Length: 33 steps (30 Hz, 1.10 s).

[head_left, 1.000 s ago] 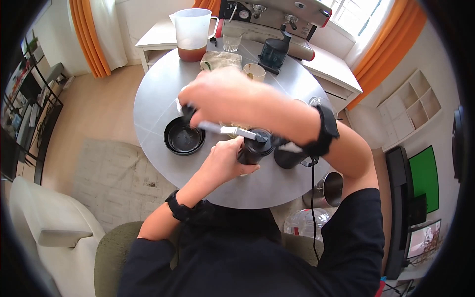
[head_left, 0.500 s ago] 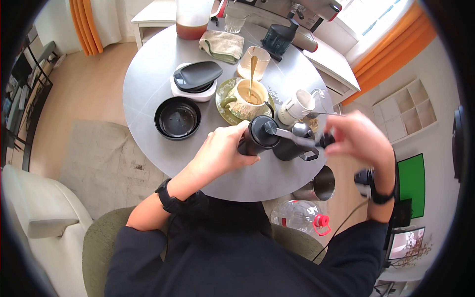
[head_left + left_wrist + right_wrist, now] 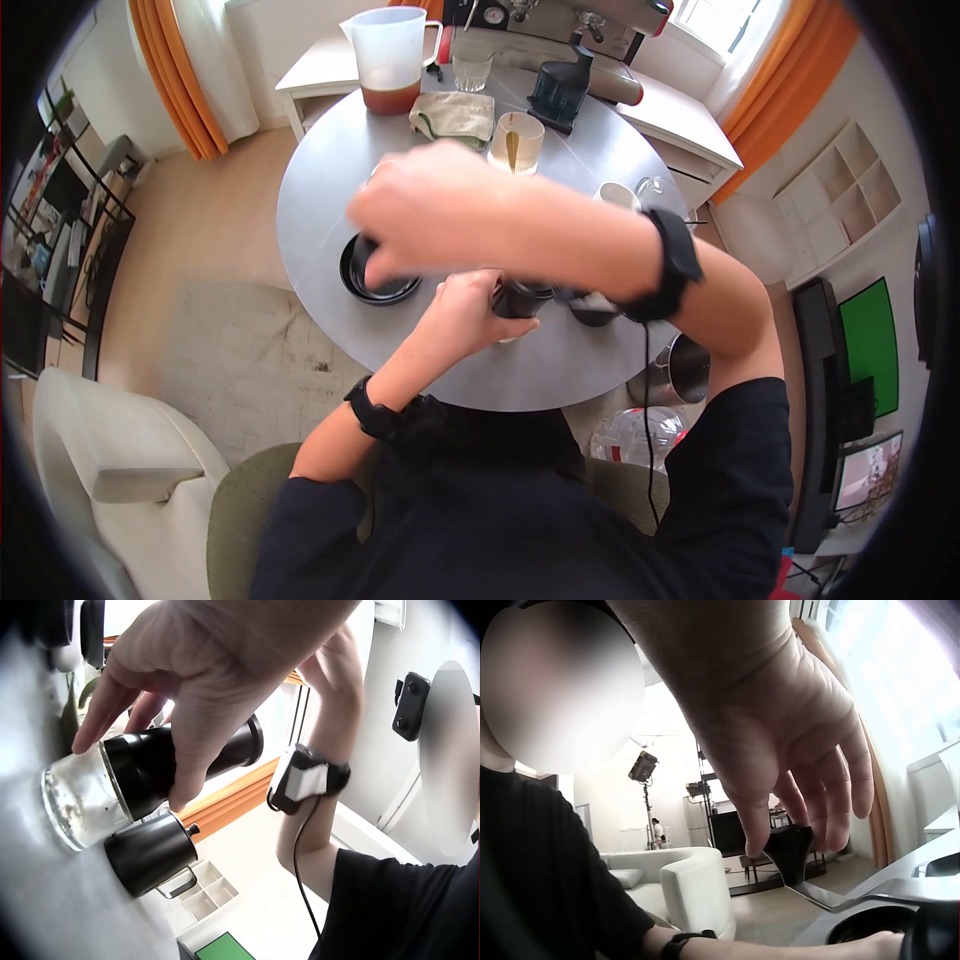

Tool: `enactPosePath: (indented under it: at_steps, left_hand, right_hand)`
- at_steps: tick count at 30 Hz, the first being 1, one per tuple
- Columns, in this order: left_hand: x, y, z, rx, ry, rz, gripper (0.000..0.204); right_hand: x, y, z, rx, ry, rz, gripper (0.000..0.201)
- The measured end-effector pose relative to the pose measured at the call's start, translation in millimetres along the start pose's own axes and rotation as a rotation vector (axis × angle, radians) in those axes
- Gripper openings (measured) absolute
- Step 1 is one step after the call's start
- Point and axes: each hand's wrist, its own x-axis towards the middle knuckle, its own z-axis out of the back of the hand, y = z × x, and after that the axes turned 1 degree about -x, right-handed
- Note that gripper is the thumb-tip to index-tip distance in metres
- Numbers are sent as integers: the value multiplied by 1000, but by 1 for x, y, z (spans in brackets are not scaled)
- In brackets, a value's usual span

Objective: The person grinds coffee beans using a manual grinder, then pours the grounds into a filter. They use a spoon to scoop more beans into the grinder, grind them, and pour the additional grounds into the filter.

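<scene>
My left hand (image 3: 466, 312) grips the black body of a hand-crank coffee grinder (image 3: 142, 771). Its clear glass base (image 3: 86, 799) holds some pale grounds and stands at the grey tabletop in the left wrist view. Across the front, my right hand (image 3: 430, 215) is blurred and reaches over to the left. In the right wrist view its thumb and fingers pinch the black knob (image 3: 789, 851) at the end of the metal crank arm (image 3: 821, 895). A black lidded pot (image 3: 150, 855) with a side handle stands beside the grinder. My right forearm hides the table's middle in the head view.
A round black dish (image 3: 352, 278) sits left of the hands. Toward the back stand a glass cup (image 3: 528, 135), a folded cloth (image 3: 455, 115), a drinking glass (image 3: 472, 72), a plastic pitcher (image 3: 390, 75) with brown liquid and a dark device (image 3: 557, 95). A metal bin (image 3: 680, 370) is below right.
My right hand swung with the crank from the left to the right side, then back left over the table. My left hand keeps holding the grinder; the head view shifted slightly.
</scene>
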Motion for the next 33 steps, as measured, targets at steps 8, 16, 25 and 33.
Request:
enactPosePath:
  at_steps: [8, 16, 25, 33]
  left_hand:
    - [1, -12, 6, -41, 26, 51, 54]
    - [0, -9, 5, -45, 17, 36, 51]
    - [1, -16, 4, -85, 4, 47, 46]
    - [3, -3, 1, -40, 2, -94, 48]
  right_hand:
    - [-52, -140, -21, 37, 56, -535, 51]
    - [-194, -73, -2, 238, 138, -539, 39]
    - [-160, 51, -1, 131, 120, 64, 26]
    - [-2, -7, -11, -108, -155, 82, 36]
